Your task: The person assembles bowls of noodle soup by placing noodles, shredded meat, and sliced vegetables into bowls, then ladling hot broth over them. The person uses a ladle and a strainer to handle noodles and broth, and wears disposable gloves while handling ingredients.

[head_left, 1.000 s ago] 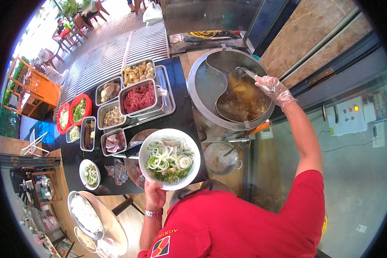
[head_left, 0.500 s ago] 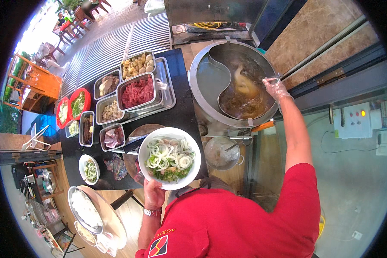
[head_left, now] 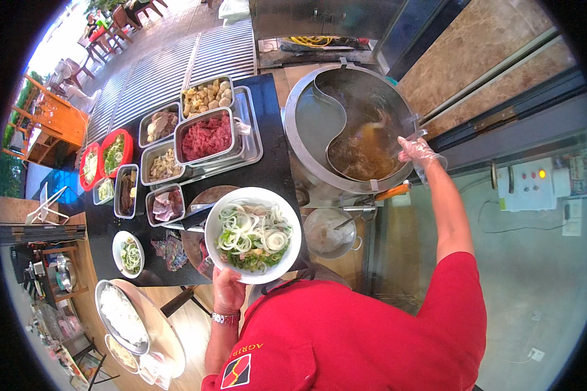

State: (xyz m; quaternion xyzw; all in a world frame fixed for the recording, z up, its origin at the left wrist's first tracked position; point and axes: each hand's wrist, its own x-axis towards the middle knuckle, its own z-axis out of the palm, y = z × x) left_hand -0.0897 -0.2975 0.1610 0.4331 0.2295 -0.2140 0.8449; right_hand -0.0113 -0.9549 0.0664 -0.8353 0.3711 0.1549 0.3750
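Observation:
My left hand (head_left: 229, 291) grips the lower rim of a white bowl (head_left: 295, 251), held over the table's near edge. In the bowl lie white onion rings (head_left: 241, 225) and chopped green herbs (head_left: 254, 260). My right hand (head_left: 419, 151), in a clear plastic glove, is closed on a metal-handled utensil (head_left: 419, 134) at the right rim of a large steel pot (head_left: 296, 140); the utensil's lower end is hidden. A curved wall splits the pot. Its right side holds bubbling brown broth (head_left: 355, 153) with a pale yellowish piece (head_left: 372, 130) mostly under the surface.
Steel trays of red minced meat (head_left: 207, 137), mushrooms (head_left: 205, 98) and sliced meat (head_left: 167, 205) crowd the black table (head_left: 274, 163). A smaller white bowl (head_left: 118, 247) stands left, above a tray of white noodles (head_left: 122, 316). A wooden handle (head_left: 392, 191) juts from the pot's near side.
The pale piece has sunk and shows less. My right hand remains at the pot's rim with the utensil. My left hand keeps the bowl, now tipped slightly differently; the view has shifted a little.

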